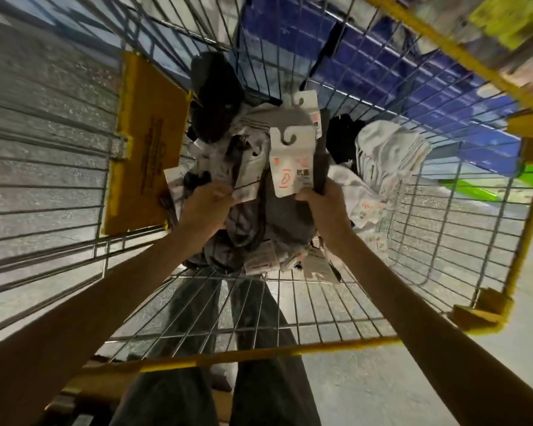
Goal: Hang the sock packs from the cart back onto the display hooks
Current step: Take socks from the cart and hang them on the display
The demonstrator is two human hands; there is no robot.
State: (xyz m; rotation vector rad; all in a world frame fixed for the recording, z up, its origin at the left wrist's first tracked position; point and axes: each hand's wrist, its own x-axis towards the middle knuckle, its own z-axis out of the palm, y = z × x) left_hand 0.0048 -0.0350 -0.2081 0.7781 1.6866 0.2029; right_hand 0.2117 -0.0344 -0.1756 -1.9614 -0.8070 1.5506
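Way in: the cart (43, 167) is open on top; both forearms cross the yellow rim bar (259, 353) at the bottom of the frame.
Lower centre: bare wire between rim bar and sock heap (253, 238), free to pass.
Centre: the heap fills it; left hand (206, 207) grips into it, right hand (323, 207) holds a carded pack (291, 167) upright (its hook tab sticks up).
Left: yellow panel (148, 142) just beside the heap, narrow gap.
Upper centre: dark socks (216, 96) against the far wall.
Right: white socks (391, 155); bare wire below them.
Sides: wire grid all round.
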